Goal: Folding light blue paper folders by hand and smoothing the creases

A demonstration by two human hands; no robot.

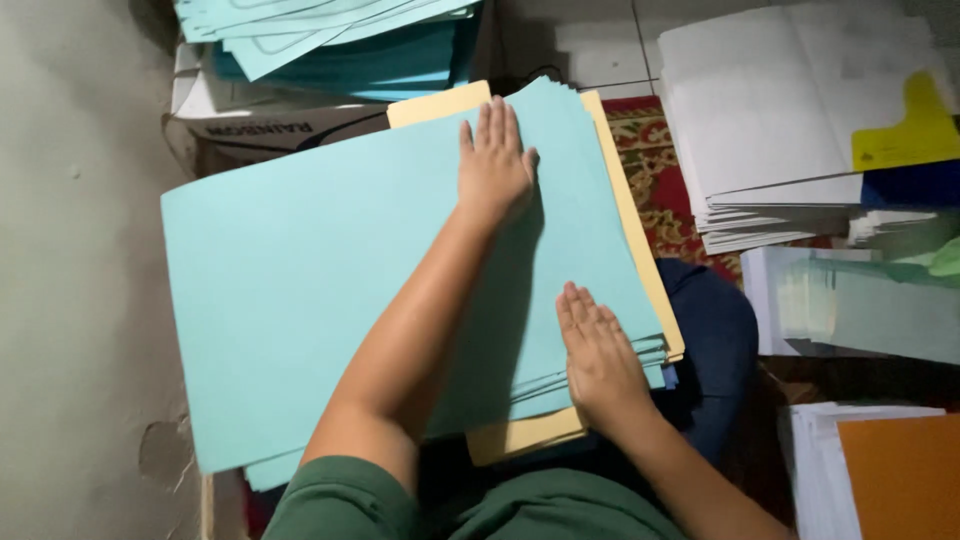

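Pressing both palms flat, a person in a green top steadied a stack of light-blue card sheets (330, 290) across the lap.

Seen from the head camera, the left hand (492, 165) lay fully open near the stack's far edge, fingers together, gripping nothing; the right hand (598, 355) rested just as flat at the near corner, where the fanned edges showed, apparently to keep the sheets squared. Yellow sheets (640, 260) lay under the blue ones, jutting out beside the right hand. Beyond the left hand, a cardboard box (260, 125) held more blue sheets (340, 40). White paper piles (770, 120) sat well right of both hands, near an orange sheet (900, 470).
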